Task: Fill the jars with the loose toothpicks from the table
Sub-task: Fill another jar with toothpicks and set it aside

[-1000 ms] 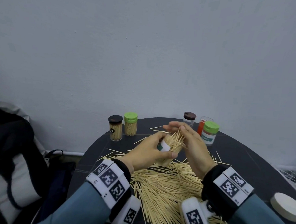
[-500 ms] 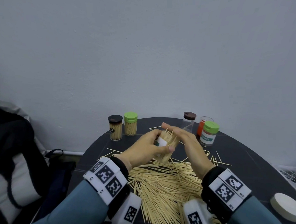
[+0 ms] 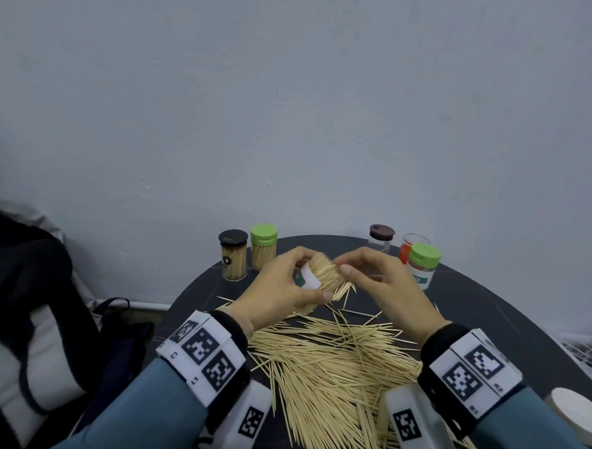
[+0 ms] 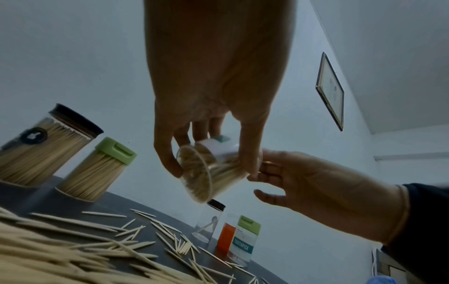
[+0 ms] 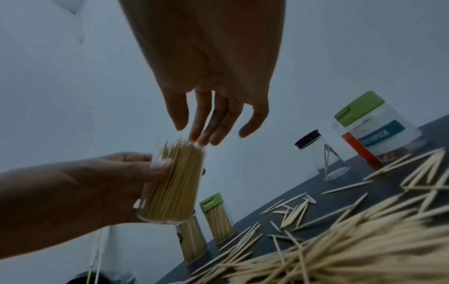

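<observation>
Gripping packed jar [image 3: 314,276], left hand [image 3: 277,292], right hand [image 5: 213,107] fingers straight on toothpick tips, label half hidden

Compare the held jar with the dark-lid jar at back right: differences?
The held jar is packed with toothpicks; the dark-lid jar holds only a few. The held jar is open-topped, with right hand fingers on the toothpick tips; the dark-lid jar is capped. The held jar is gripped off the table by the left hand; the dark-lid jar stands on it. Both are clear cylinders.
</observation>
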### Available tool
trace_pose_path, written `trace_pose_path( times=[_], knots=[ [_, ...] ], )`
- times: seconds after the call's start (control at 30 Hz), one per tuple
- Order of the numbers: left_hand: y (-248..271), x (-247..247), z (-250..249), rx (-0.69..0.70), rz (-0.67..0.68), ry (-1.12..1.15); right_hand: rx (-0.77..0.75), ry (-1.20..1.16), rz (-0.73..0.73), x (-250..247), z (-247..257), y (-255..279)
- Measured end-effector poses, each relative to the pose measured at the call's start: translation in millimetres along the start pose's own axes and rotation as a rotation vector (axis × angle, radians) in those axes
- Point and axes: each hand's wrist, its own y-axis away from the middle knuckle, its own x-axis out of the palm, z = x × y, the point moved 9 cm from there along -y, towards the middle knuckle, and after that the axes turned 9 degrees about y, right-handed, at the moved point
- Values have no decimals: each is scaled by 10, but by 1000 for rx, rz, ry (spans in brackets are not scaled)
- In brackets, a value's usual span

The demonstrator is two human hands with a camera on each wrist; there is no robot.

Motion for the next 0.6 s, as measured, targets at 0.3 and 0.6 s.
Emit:
trace_pose_path(
  times=[0.3,0.6],
  knots=[
    [54,-72,-140,98,-36,-84,-99,127,-55,-17,150,38],
    [83,46,-120,81,48,-134,-121,241,-130,-25,145,34]
  ],
)
